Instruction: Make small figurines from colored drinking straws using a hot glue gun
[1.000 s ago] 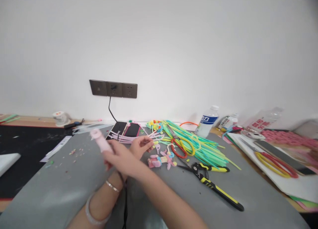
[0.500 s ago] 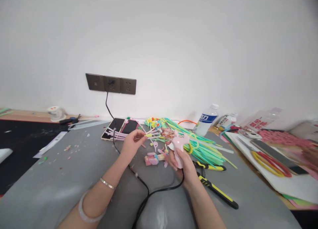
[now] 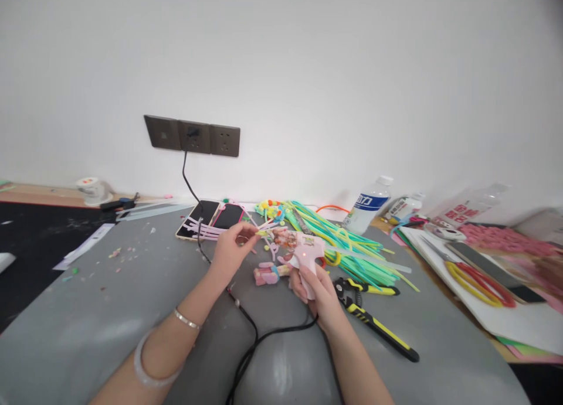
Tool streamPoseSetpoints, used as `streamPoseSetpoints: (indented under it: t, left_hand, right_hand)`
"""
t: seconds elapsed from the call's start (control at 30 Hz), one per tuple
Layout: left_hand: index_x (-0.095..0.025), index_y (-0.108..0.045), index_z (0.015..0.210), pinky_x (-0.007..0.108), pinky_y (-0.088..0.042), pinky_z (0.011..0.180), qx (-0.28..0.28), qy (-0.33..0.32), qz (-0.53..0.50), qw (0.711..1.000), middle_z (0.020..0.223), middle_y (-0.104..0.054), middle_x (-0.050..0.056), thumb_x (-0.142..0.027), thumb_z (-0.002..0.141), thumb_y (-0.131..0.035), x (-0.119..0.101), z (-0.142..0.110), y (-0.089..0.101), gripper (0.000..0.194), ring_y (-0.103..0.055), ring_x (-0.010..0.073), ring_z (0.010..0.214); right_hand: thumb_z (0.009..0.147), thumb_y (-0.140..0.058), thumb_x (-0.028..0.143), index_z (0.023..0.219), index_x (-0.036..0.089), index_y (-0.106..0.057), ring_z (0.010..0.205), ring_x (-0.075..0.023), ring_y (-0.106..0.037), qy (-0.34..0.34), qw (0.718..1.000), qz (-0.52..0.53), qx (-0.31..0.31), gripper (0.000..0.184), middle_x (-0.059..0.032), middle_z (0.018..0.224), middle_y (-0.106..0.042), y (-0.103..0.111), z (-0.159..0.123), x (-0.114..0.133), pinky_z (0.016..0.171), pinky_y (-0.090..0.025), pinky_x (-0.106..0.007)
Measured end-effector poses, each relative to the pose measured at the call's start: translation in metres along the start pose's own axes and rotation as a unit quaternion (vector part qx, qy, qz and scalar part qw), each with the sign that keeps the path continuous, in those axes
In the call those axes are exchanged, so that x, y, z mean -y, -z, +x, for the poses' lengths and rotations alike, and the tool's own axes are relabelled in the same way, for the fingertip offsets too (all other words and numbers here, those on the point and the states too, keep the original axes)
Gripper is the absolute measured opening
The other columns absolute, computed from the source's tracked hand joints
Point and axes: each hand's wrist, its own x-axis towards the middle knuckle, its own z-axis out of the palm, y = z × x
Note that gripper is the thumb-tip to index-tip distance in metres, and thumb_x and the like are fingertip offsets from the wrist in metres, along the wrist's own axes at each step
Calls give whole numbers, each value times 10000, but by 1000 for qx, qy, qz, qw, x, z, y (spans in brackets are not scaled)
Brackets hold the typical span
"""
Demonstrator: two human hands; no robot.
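My right hand is wrapped round the handle of a pink glue gun, whose small red light is lit. A clear glue stick sticks out of its back. The nozzle points left, close to a small yellow piece pinched in the fingertips of my left hand; whether they touch I cannot tell. Behind that hand lie lilac pipe cleaners. Below the gun rests a pink and lilac figure with a blue band, partly hidden by my right hand.
Green and yellow pipe cleaners spread behind the gun. Yellow-black pliers lie at right. A black cord loops across the grey mat. A bottle, two phones and scissors are around. Part of another person's hand shows at right.
The glue gun has turned more level and shifted slightly left, its nozzle now nearer my left fingertips. The left hand stays pinched. The whole view has moved slightly.
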Motion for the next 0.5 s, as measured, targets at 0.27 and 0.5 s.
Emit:
streamPoseSetpoints:
  t: [0.27,0.5]
  left_hand:
    - [-186,-655,808,265,-590,516,-5,-11,15,1000,718,-643,2,-327,757,-710,1,0,0,160,-628,161,644]
    - [-182,-650,803,270,-590,518,-3,-17,26,1000,715,-649,5,-307,765,-698,-3,-1,0,140,-629,160,630]
  right_hand:
    - [898,-574,574,723,189,-553,397,-80,-260,-14,1000,-20,13,423,66,461,-399,0,1,-2,413,-180,-253]
    - [901,-573,582,691,191,-540,380,-71,-256,-8,1000,-24,7,445,67,454,-412,1,2,-6,399,-185,-250]
